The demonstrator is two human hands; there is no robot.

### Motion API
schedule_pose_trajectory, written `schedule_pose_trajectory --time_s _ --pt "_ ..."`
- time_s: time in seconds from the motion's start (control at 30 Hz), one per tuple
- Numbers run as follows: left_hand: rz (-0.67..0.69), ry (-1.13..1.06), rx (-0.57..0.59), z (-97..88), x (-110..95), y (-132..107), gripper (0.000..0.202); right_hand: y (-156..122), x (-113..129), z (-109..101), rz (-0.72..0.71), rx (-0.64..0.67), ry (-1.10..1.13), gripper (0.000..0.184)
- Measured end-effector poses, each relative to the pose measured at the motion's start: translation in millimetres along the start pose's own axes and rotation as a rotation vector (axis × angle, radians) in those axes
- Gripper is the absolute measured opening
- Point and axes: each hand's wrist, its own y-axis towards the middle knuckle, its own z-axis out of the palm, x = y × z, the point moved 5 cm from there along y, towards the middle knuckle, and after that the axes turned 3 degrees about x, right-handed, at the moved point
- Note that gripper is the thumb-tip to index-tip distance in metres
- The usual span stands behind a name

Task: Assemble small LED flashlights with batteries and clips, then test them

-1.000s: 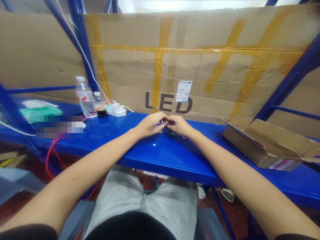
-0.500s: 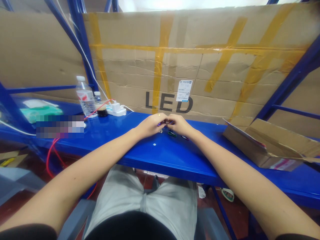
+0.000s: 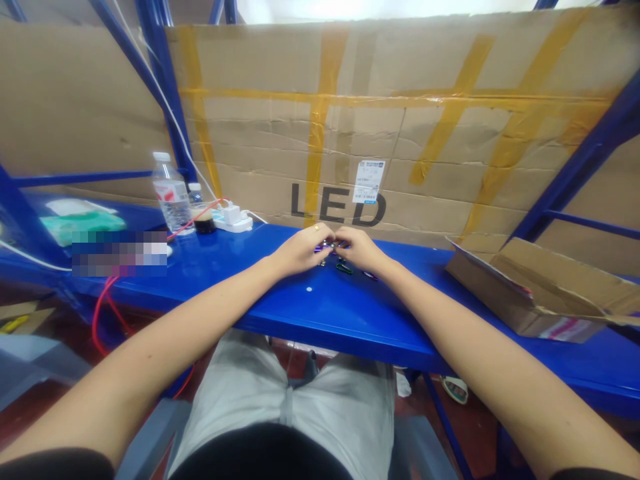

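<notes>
My left hand and my right hand meet fingertip to fingertip over the blue shelf, both pinched on a small purple and silver metal piece held between them. A ring shows on a left finger. Just under the right hand lie a small green clip and a darker purple one on the shelf. A tiny silver part lies below the held piece.
A clear water bottle, a small dark jar and a white power strip with a red cable stand at the left. An open cardboard box lies at the right. A taped cardboard sheet marked LED backs the shelf.
The two hands stay together over the same spot; the fingers have shifted slightly around the small purple piece.
</notes>
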Motion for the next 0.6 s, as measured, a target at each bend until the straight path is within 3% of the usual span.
schedule_pose_trajectory --time_s 0.23,0.43,0.6 --pt "-0.074 -0.003 0.038 2.4 4.2 1.0 0.006 -0.1 -5.4 -5.6 -0.037 -0.103 -0.043 0.029" --pt "-0.168 -0.079 -0.026 -1.5 9.7 1.7 0.004 -0.3 -8.6 -7.3 -0.082 -0.186 -0.104 0.042" --pt "-0.153 -0.074 -0.038 -0.7 9.0 1.9 0.003 1.1 -5.2 -10.8 -0.154 -0.219 -0.148 0.04"
